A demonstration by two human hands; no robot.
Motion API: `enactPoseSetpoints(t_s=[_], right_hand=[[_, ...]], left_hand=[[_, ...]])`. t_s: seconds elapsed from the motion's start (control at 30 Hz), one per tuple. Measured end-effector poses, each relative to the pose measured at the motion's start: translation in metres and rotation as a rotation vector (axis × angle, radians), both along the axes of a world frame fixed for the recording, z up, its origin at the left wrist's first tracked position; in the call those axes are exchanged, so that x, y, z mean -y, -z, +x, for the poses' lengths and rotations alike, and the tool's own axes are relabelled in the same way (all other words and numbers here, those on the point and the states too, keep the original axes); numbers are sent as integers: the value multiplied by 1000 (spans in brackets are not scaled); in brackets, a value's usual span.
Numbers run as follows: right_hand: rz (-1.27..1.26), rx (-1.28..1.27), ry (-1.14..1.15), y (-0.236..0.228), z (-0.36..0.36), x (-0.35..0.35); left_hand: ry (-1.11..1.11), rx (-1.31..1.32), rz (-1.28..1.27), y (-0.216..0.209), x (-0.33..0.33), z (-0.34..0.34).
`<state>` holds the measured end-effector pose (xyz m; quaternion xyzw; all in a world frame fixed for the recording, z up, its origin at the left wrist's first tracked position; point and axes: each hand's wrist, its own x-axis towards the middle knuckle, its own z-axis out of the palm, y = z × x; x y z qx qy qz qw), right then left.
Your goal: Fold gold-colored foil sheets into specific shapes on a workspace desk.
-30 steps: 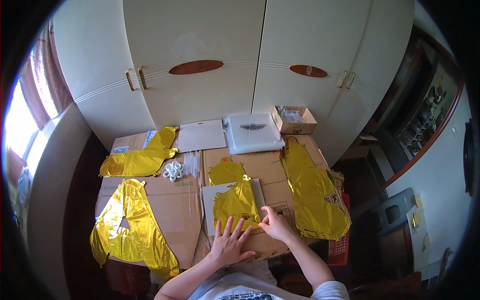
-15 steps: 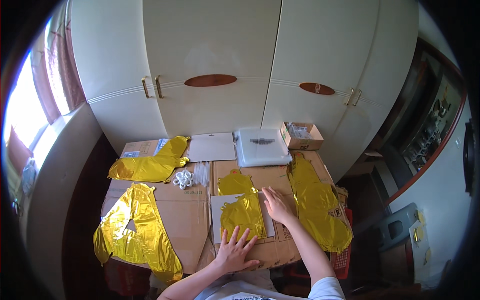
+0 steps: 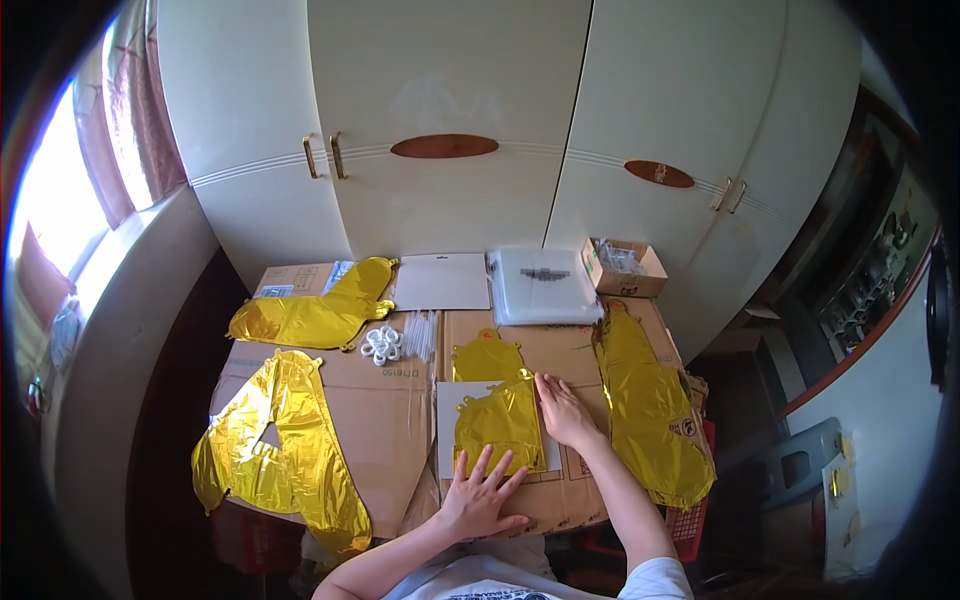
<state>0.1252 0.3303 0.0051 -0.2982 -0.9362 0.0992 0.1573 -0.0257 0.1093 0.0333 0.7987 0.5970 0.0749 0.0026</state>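
A folded gold foil balloon [image 3: 497, 425] lies flat on a light grey card [image 3: 447, 440] in front of me. My left hand [image 3: 482, 502] rests over its near edge, fingers spread. Along its right edge lies my right hand [image 3: 563, 410], the fingers stretched out and close together, with the fingertips by the foil's upper right corner. Neither hand grips anything. Beyond the card, more gold foil [image 3: 488, 357] shows, partly covered; I cannot tell whether it belongs to the same balloon.
Unfolded gold foil balloons lie at the near left [image 3: 290, 440], far left [image 3: 315, 315] and right [image 3: 645, 410] on the cardboard [image 3: 390, 440]. White rings [image 3: 381, 345], clear straws [image 3: 420, 336], a blank card [image 3: 443, 282], a stack of clear bags [image 3: 543, 290] and a small box [image 3: 625, 268] stand farther back.
The whole view has shifted slightly, moving the scene rightward in the picture. My right fingers now sit a little closer to the foil's right edge. The left hand stays spread over the near edge.
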Motion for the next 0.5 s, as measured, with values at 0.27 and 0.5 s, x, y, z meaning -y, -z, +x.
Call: enactPoseSetpoints(t_s=[0.27,0.5], right_hand=[[8,8,-6,1,1,0],[8,-1,-5,4,1,0]], left_hand=[[-8,-32,-52,-3,-1,0],[24,-13,-39,-6,-3,-2]])
